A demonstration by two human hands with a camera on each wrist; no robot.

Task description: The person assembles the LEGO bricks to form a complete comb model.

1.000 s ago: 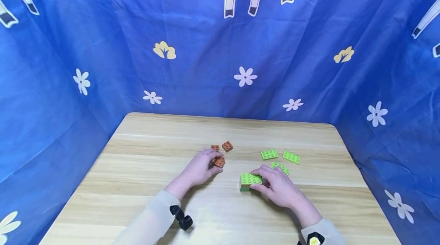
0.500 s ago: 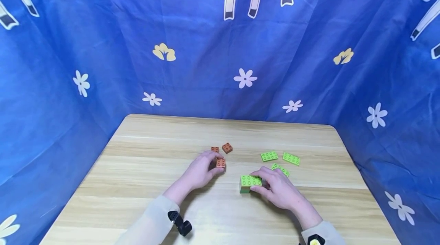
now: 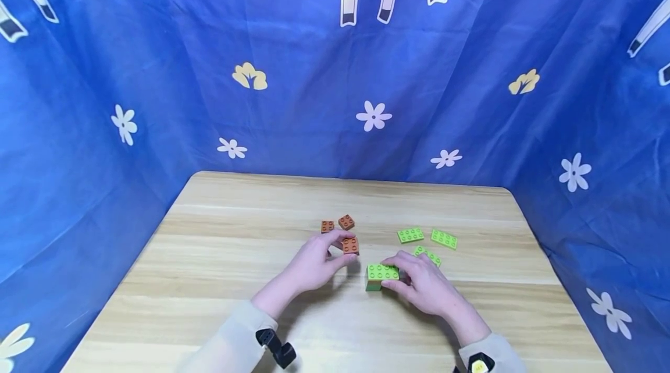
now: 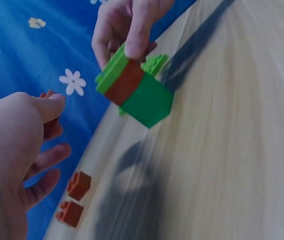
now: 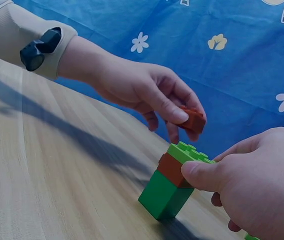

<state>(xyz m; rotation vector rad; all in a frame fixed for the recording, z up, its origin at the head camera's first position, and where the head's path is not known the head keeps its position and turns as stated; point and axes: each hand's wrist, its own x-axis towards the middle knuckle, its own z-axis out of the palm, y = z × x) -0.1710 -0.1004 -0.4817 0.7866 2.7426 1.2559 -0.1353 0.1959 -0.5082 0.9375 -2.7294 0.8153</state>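
Observation:
Between thumb and fingers, my left hand [image 3: 316,262] pinches a brown toy brick [image 3: 350,245] with studs on top, held above the table. My right hand [image 3: 426,283] grips a stack of toy bricks [image 5: 166,192] by its upper part. Dark green forms the bottom of the stack, brown the middle, and a light green studded plate [image 3: 382,272] the top. In the right wrist view the held brown brick [image 5: 194,120] hangs just above the stack, apart from it. Fingers of my right hand hide the stack's right end.
Two more brown bricks, one [image 3: 327,226] beside the other [image 3: 346,221], lie behind my left hand. Light green plates [image 3: 410,235] lie behind my right hand, one of them [image 3: 427,255] partly hidden by it. A blue patterned curtain [image 3: 314,88] surrounds the wooden table [image 3: 235,216].
My left hand has lifted the brown brick off the table and brought it rightward, closer to the stack. My right hand stays on the stack.

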